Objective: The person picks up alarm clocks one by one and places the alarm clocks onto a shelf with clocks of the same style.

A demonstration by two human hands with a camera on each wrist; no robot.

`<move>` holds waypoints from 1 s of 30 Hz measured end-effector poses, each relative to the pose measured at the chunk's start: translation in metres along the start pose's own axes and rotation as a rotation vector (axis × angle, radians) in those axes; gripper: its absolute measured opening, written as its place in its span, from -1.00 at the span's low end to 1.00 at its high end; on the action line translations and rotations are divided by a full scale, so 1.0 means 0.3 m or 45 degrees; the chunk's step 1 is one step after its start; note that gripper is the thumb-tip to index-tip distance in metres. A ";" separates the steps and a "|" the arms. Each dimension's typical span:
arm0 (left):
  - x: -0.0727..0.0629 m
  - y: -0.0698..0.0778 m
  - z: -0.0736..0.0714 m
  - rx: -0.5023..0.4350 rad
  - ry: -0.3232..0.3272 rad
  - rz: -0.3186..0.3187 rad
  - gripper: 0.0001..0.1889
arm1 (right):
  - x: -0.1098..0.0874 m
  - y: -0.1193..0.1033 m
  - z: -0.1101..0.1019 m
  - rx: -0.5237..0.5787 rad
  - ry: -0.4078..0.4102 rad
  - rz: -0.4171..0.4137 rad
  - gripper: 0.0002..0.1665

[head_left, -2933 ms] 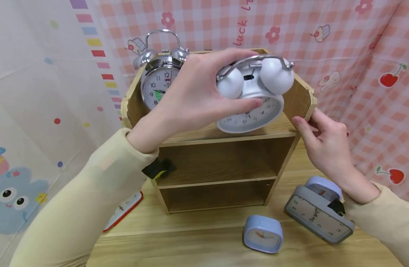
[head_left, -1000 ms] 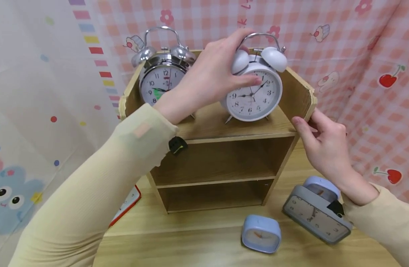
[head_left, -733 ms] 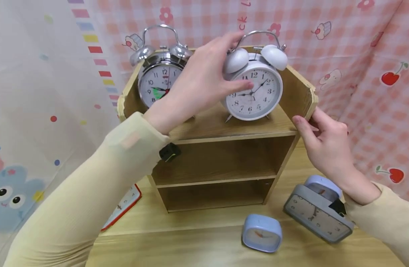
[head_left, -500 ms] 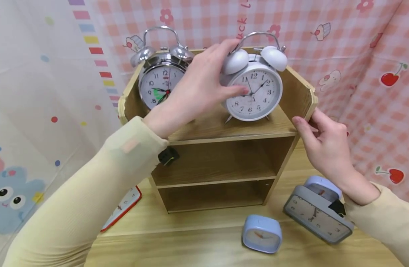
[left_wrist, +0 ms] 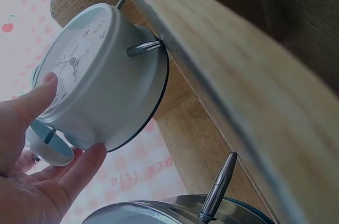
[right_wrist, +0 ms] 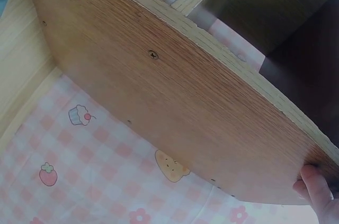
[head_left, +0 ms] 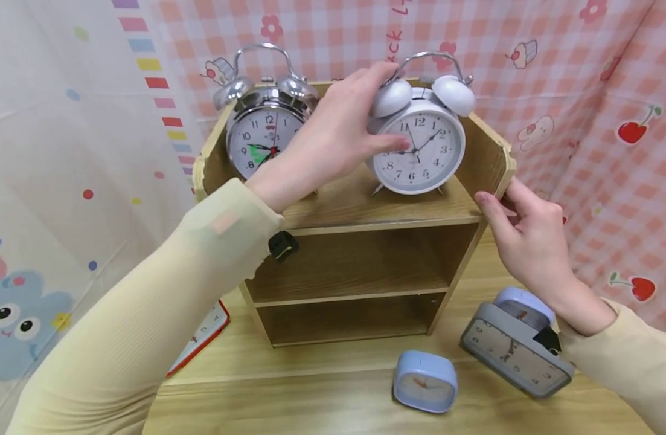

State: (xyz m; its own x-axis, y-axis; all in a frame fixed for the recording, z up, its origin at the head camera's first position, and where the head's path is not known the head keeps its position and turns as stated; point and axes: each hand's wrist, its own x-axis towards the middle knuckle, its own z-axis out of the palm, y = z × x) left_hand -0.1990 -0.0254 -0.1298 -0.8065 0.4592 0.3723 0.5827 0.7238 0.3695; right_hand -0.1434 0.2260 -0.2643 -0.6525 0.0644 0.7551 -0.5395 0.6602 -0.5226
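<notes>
Left hand, head view: I see the left hand (head_left: pixel 335 133) clamped on the white alarm clock (head_left: pixel 427 162), thumb across the face, fingers behind the bell
White alarm clock: upright at the right half of the wooden shelf's (head_left: pixel 354 205) top board, behind its front edge, near the right side wall
Silver alarm clock (head_left: pixel 253 130): standing at the top board's left end, partly hidden by the left arm
Right hand: I have the right hand (head_left: pixel 534 238) gripping the shelf's right side wall at its front edge
Table (head_left: pixel 311 402): small blue clock (head_left: pixel 426 380) before the shelf's lower right corner; grey clock (head_left: pixel 514 357) farther right, a lavender clock (head_left: pixel 525 302) behind it; red-rimmed clock (head_left: pixel 208 332) near the table's left edge
Left wrist view: thumb on the white clock's face, a fingertip against its casing; its metal legs show by the board's front edge
Right wrist view: bent fingers against the shelf's outer wall, near its front edge
</notes>
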 end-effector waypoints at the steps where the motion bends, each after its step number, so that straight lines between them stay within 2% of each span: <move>1: 0.003 0.001 0.000 0.005 -0.005 -0.001 -0.08 | -0.001 0.000 0.000 0.002 0.000 0.002 -0.82; 8: 0.024 0.011 0.008 0.010 -0.025 0.034 -0.07 | -0.004 0.000 -0.003 0.030 -0.001 0.015 -0.80; 14: 0.037 0.015 0.011 0.039 -0.038 0.031 -0.06 | -0.001 0.000 -0.005 0.028 0.003 0.013 -0.78; 20: 0.026 0.014 0.011 0.024 -0.028 0.044 -0.02 | -0.004 -0.001 -0.003 0.022 -0.002 0.019 -0.80; 24: -0.004 0.016 -0.004 0.041 0.057 0.088 0.02 | 0.001 -0.004 0.003 0.014 -0.009 0.008 -0.81; 28: -0.035 0.015 -0.041 0.100 0.201 0.217 0.00 | 0.007 -0.012 0.011 0.032 -0.010 0.002 -0.80; 30: -0.034 -0.008 -0.052 0.132 0.276 0.287 -0.01 | 0.007 -0.017 0.011 0.045 -0.014 0.008 -0.79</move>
State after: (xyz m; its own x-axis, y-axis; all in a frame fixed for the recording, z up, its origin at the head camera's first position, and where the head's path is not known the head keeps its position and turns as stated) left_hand -0.1904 -0.0399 -0.1211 -0.6118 0.5017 0.6116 0.7220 0.6701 0.1724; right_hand -0.1435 0.2203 -0.2613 -0.6617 0.0600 0.7474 -0.5536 0.6332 -0.5409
